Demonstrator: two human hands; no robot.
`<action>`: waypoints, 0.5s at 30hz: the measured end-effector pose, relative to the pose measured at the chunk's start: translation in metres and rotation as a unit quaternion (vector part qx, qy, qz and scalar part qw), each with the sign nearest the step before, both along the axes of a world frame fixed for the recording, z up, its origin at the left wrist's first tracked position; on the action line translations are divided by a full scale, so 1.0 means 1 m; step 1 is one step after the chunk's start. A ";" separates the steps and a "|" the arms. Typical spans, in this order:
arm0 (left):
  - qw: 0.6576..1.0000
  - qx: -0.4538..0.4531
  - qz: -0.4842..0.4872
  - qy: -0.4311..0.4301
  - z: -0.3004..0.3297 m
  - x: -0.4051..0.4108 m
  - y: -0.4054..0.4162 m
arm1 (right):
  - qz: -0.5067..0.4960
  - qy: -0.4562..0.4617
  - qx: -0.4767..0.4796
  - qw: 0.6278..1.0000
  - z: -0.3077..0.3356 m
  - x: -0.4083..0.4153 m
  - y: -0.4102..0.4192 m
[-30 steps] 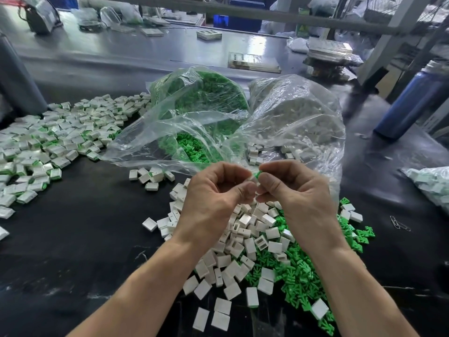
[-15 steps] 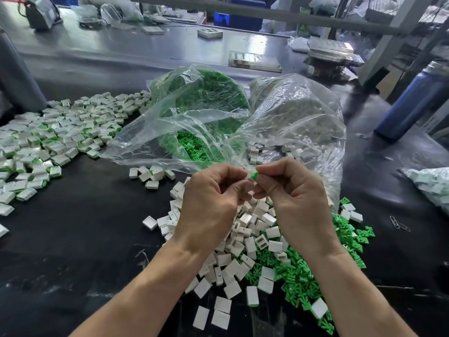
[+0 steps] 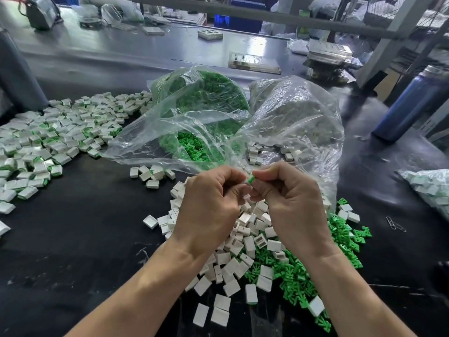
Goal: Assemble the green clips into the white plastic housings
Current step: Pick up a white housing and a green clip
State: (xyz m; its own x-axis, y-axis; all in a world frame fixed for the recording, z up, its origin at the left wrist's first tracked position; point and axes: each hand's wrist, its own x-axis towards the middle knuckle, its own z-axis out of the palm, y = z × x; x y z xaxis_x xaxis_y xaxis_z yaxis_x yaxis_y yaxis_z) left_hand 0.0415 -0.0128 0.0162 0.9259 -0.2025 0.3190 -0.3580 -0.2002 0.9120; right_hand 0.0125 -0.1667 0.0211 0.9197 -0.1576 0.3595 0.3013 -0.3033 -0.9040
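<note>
Green ridged clip pinched between curled left hand and right hand above boxy white housings.

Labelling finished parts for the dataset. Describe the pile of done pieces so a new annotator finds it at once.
Start at the two clear bags in the middle of the black table, then look left. The finished pile is the wide spread on the table's left side, away from both hands. Unlike the plain white housings and loose green clips near the hands, its white pieces show green along an edge.
</note>
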 end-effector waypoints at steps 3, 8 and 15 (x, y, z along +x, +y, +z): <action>1.000 0.019 0.004 -0.018 0.002 -0.001 0.001 | -0.008 -0.002 -0.055 0.998 -0.002 0.001 -0.001; 0.997 -0.055 -0.010 0.045 0.005 0.001 -0.001 | -0.004 0.005 0.001 1.000 -0.002 0.002 0.000; 0.996 -0.071 -0.012 0.047 0.007 0.002 -0.002 | -0.004 0.065 0.141 0.988 0.002 0.001 0.003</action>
